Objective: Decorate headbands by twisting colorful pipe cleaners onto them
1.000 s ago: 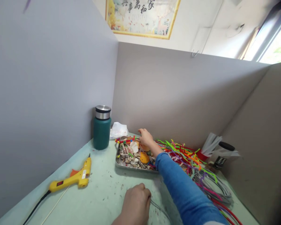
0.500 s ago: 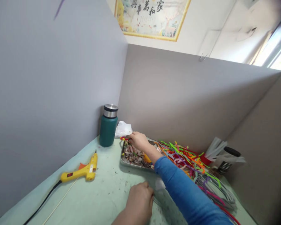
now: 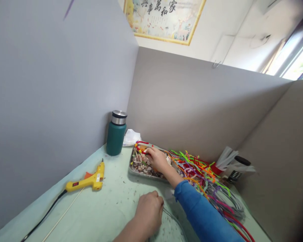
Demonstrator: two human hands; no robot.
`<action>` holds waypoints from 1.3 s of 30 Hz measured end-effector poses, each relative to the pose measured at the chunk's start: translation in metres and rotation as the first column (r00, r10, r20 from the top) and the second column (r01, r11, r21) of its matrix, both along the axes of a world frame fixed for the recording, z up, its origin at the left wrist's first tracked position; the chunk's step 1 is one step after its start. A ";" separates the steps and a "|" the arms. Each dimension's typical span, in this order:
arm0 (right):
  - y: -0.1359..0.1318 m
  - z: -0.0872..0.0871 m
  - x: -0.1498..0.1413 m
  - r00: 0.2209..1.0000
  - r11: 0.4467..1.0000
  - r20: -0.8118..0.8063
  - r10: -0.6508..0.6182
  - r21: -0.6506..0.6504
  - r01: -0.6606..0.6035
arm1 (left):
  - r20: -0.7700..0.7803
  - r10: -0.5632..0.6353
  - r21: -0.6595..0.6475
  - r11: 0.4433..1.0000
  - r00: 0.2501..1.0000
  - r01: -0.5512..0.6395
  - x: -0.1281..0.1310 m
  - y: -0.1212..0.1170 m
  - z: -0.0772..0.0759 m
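Since the table point(image 3: 111, 208) has loose pipe cleaners point(image 3: 195, 168) right beside the tray point(image 3: 141, 174) of shells point(image 3: 138, 164), the right hand point(image 3: 158, 159) over that tray, grip too hidden to tell, could snag one and flick shells out, while the left hand point(image 3: 149, 208), pinched around a grey cord point(image 3: 175, 219), could lose it if fingers slacken.

Teal bottle point(image 3: 115, 139) is standing upright near left partition point(image 3: 65, 84); crumpled white bundle point(image 3: 131, 137) is lying just beside it. Gold-bordered poster point(image 3: 164, 20) is showing above back partition point(image 3: 187, 97). Metal hook point(image 3: 216, 64) is sitting at that partition's top edge. Window point(image 3: 299, 57) is glowing, upper right.
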State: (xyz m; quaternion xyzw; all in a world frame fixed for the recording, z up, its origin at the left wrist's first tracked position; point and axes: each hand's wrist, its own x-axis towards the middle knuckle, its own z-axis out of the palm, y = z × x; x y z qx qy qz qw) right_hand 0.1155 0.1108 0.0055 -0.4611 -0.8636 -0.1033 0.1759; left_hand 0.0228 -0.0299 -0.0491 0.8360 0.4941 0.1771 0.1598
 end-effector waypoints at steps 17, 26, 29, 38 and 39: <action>-0.156 -0.001 0.083 0.987 0.889 -0.058 -0.151 -0.445 0.109 | -0.193 0.132 -0.051 0.988 0.972 -0.145 -0.002 -0.015 0.021; -0.187 -0.043 0.070 0.964 0.919 -0.033 -0.265 -0.311 0.242 | -0.157 0.113 -0.015 0.993 0.981 -0.117 0.002 -0.014 0.016; -0.179 -0.040 0.073 0.942 0.922 -0.206 -0.265 -0.340 0.185 | 0.140 0.147 -0.091 0.987 0.979 -0.135 0.003 -0.007 0.014; -0.164 -0.056 0.069 0.351 0.745 -0.831 -0.433 -0.549 -0.380 | 0.705 0.496 -0.707 0.555 0.507 0.439 -0.001 0.003 0.009; -0.165 -0.058 0.069 0.292 0.689 -0.822 -0.488 -0.569 -0.449 | 0.697 0.518 -0.717 0.502 0.496 0.483 -0.002 0.003 0.009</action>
